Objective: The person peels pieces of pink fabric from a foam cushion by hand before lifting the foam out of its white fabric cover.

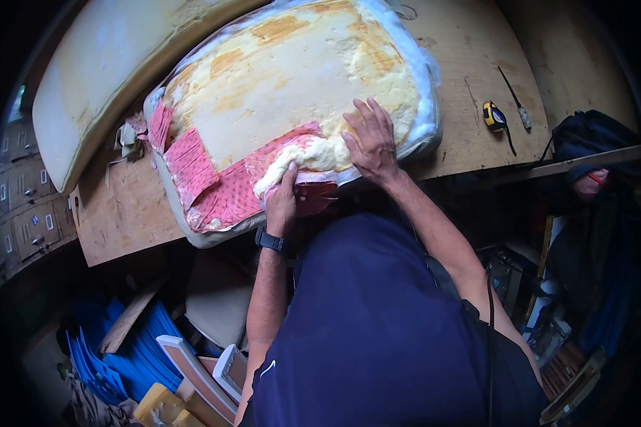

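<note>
A worn seat cushion (278, 92) lies on the wooden table, its yellowed foam facing up and its pale cover folded around the rim. Strips of pink patterned fabric (224, 188) run along its near and left edges. Over the near edge lies a lumpy strip of cream foam (292, 158). My left hand (283, 196) grips the cushion there, thumb on the foam strip, its other fingers mostly hidden. My right hand (374, 142) rests with fingers apart on the foam near the right corner, at the strip's end. A dark red flap (315, 198) hangs between my hands.
A yellow and black tape measure (493, 117) and a thin pointed tool (516, 99) lie on the table (463, 71) to the right. Another padded cushion (100, 78) leans at the left. Drawers (32, 206), blue sheets (121, 349) and a dark bag (595, 135) stand around.
</note>
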`<state>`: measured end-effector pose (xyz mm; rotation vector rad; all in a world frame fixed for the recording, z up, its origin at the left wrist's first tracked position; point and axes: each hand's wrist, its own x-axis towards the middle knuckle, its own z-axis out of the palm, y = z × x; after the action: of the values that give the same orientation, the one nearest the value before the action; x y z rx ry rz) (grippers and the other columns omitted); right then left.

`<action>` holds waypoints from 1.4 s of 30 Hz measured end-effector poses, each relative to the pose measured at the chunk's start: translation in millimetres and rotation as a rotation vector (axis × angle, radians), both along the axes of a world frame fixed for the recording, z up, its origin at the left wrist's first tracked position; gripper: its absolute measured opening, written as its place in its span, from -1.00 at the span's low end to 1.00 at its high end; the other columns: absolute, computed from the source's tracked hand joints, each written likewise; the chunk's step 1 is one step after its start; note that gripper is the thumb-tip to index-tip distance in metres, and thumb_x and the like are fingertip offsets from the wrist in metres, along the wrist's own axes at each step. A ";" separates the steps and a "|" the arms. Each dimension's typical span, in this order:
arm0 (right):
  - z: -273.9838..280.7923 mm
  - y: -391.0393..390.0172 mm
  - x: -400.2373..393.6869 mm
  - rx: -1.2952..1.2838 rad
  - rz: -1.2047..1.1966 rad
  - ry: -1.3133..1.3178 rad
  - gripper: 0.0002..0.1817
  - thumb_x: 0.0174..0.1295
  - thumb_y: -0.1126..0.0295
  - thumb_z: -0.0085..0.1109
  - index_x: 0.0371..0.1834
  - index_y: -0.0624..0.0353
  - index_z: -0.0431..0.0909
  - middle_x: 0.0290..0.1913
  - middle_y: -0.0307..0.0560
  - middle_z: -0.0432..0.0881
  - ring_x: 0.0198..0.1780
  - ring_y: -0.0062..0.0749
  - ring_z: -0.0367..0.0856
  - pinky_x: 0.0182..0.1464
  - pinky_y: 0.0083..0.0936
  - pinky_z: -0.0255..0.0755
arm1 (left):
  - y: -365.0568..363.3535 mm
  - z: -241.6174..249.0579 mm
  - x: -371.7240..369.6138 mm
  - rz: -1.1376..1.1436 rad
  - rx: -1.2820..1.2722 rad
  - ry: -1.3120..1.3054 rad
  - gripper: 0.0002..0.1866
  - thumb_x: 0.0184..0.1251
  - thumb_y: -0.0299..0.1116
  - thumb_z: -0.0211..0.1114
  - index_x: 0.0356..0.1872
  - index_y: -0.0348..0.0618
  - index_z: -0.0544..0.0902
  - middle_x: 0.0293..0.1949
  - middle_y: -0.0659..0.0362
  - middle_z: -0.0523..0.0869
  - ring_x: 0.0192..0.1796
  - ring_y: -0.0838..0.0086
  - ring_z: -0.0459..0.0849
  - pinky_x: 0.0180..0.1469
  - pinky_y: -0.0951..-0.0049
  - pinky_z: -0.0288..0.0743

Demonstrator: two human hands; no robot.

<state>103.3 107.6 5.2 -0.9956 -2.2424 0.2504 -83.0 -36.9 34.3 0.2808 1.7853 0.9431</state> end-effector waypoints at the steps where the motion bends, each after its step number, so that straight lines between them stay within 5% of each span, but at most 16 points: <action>1: 5.6 -4.4 3.1 0.002 0.008 0.001 -0.60 0.34 0.31 0.28 0.22 0.14 0.64 0.41 0.14 0.50 0.52 0.07 0.34 0.54 -0.01 0.19 | 0.6 10.5 7.9 0.023 0.096 0.073 -0.45 0.57 0.11 0.25 0.16 -0.23 0.73 -0.19 0.17 0.78 -0.17 0.54 0.69 -0.06 0.51 0.56; 3: 12.5 -16.9 10.5 -0.163 0.150 0.191 -0.67 0.20 0.48 0.39 0.05 0.18 0.67 0.18 0.08 0.63 0.28 0.05 0.54 0.34 -0.08 0.40 | -8.5 12.7 12.1 0.050 0.185 0.146 -0.44 0.56 0.11 0.26 0.16 -0.25 0.72 -0.17 0.17 0.80 -0.13 0.52 0.72 -0.02 0.47 0.57; 4: 15.4 -22.4 11.4 -0.178 0.186 0.239 -0.69 0.09 0.57 0.44 -0.07 0.18 0.67 0.02 -0.01 0.66 0.09 -0.01 0.60 0.18 -0.15 0.48 | -15.5 5.7 11.0 -0.125 0.183 0.121 -0.42 0.54 0.12 0.28 0.17 -0.25 0.72 -0.09 0.15 0.82 -0.07 0.46 0.74 0.04 0.43 0.58; 7: 10.8 -30.5 19.1 -0.191 0.227 0.120 -0.71 0.09 0.53 0.42 -0.08 0.15 0.68 0.00 -0.04 0.65 0.08 -0.05 0.60 0.17 -0.17 0.48 | -10.4 8.8 40.0 -0.538 0.517 0.392 -0.35 0.47 0.19 0.32 0.22 -0.22 0.69 0.11 0.07 0.80 0.11 0.30 0.77 0.21 0.31 0.56; 9: -3.6 -28.9 16.8 -0.176 0.203 0.118 -0.69 0.08 0.49 0.44 -0.07 0.12 0.68 0.05 -0.05 0.64 0.12 -0.05 0.57 0.20 -0.17 0.46 | -7.1 12.7 46.1 -0.852 0.275 0.616 -0.33 0.42 0.24 0.34 0.22 -0.18 0.68 0.09 0.01 0.79 0.10 0.16 0.76 0.24 0.23 0.54; 11: -0.7 -29.4 16.3 -0.175 0.187 0.068 -0.67 0.13 0.40 0.45 -0.01 0.08 0.69 0.22 -0.03 0.57 0.28 -0.03 0.48 0.30 -0.13 0.40 | 6.4 16.4 50.7 -0.670 0.357 0.738 -0.31 0.39 0.24 0.35 0.20 -0.20 0.68 0.09 -0.04 0.78 0.11 0.08 0.74 0.26 0.16 0.52; 12: -3.1 -28.3 18.6 -0.179 0.189 0.033 -0.59 0.19 0.26 0.43 0.13 -0.01 0.71 0.46 0.00 0.43 0.48 0.01 0.32 0.47 -0.06 0.25 | 10.9 12.4 48.2 -0.707 0.421 0.747 -0.40 0.46 0.16 0.31 0.16 -0.22 0.69 0.04 -0.08 0.78 0.09 0.02 0.73 0.24 0.13 0.53; 16: -12.3 -27.3 17.5 -0.135 0.158 -0.087 -0.49 0.29 0.12 0.36 0.32 -0.17 0.68 0.65 -0.01 0.23 0.69 0.03 0.03 0.65 0.03 -0.06 | 19.3 5.3 48.3 -0.659 0.512 0.808 -0.47 0.56 0.08 0.20 0.15 -0.24 0.68 0.01 -0.11 0.79 0.07 0.01 0.73 0.22 0.12 0.54; 20: -22.0 -26.3 15.2 -0.151 0.138 -0.088 -0.51 0.28 0.11 0.37 0.29 -0.17 0.70 0.64 -0.08 0.26 0.67 0.02 0.06 0.65 0.05 -0.06 | 17.1 -3.8 37.4 -0.272 0.128 0.136 -0.49 0.65 0.08 0.09 0.01 -0.21 0.74 -0.21 -0.01 0.77 -0.11 0.26 0.70 0.07 0.31 0.53; 24: -17.8 -29.1 3.5 -0.159 0.109 -0.058 -0.64 0.25 0.14 0.38 0.10 -0.11 0.76 0.60 -0.07 0.32 0.65 0.03 0.11 0.63 0.06 -0.03 | 13.6 -2.0 26.1 -0.197 0.062 -0.117 -0.51 0.61 -0.01 0.17 0.06 -0.31 0.73 -0.14 0.06 0.80 -0.07 0.38 0.70 0.05 0.37 0.56; 28: -24.1 -24.4 -12.0 -0.115 -0.025 -0.152 -0.81 0.16 0.22 0.42 -0.19 -0.03 0.73 0.52 -0.07 0.39 0.63 0.04 0.14 0.62 0.07 -0.01 | -1.4 -28.4 16.9 -0.440 0.357 0.155 -0.56 0.61 -0.11 0.20 0.10 -0.35 0.72 -0.04 0.09 0.78 0.00 0.41 0.70 0.14 0.39 0.54; 29: -29.0 -23.6 -13.9 -0.094 -0.049 -0.161 -0.83 0.13 0.24 0.43 -0.24 -0.02 0.71 0.51 -0.07 0.40 0.62 0.05 0.14 0.62 0.07 -0.01 | -2.4 -21.4 18.6 -0.306 0.301 0.028 -0.59 0.61 -0.15 0.21 0.13 -0.34 0.71 0.01 0.08 0.77 0.05 0.42 0.68 0.19 0.40 0.51; 31: -22.6 -24.0 -12.9 -0.153 -0.030 -0.126 -0.81 0.14 0.23 0.43 -0.21 -0.03 0.73 0.51 -0.06 0.40 0.62 0.03 0.15 0.62 0.08 -0.01 | -5.0 -12.2 18.0 -0.169 0.249 -0.097 -0.61 0.61 -0.19 0.21 0.15 -0.34 0.70 0.06 0.07 0.76 0.10 0.43 0.67 0.24 0.42 0.49; 33: -19.8 -21.8 -9.7 -0.206 -0.017 -0.093 -0.79 0.14 0.22 0.44 -0.17 -0.04 0.74 0.50 -0.06 0.41 0.62 0.02 0.15 0.61 0.08 0.00 | -7.2 -15.4 9.1 -0.193 0.401 0.162 -0.62 0.62 -0.23 0.20 0.18 -0.36 0.68 0.12 0.05 0.74 0.18 0.48 0.62 0.31 0.42 0.43; 34: -21.1 -22.0 -5.4 -0.189 0.017 -0.051 -0.77 0.15 0.22 0.43 -0.14 -0.04 0.74 0.50 -0.06 0.41 0.62 0.02 0.16 0.61 0.07 0.00 | -3.8 -12.6 15.9 -0.020 0.400 0.087 -0.61 0.63 -0.22 0.19 0.16 -0.37 0.69 0.14 0.04 0.74 0.22 0.46 0.62 0.34 0.41 0.41; 42: 0.1 -14.3 2.1 -0.189 0.092 0.104 -0.72 0.17 0.30 0.39 -0.04 0.04 0.74 0.32 -0.04 0.59 0.44 0.01 0.41 0.51 0.00 0.21 | -9.4 -45.9 4.2 -0.066 0.262 0.098 -0.53 0.67 -0.11 0.09 0.20 -0.34 0.67 0.16 -0.05 0.76 0.25 0.26 0.66 0.37 0.33 0.40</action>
<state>105.4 93.4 5.4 -0.9533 -2.2026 0.5514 -78.9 -46.2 -11.6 0.5567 1.7290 1.1331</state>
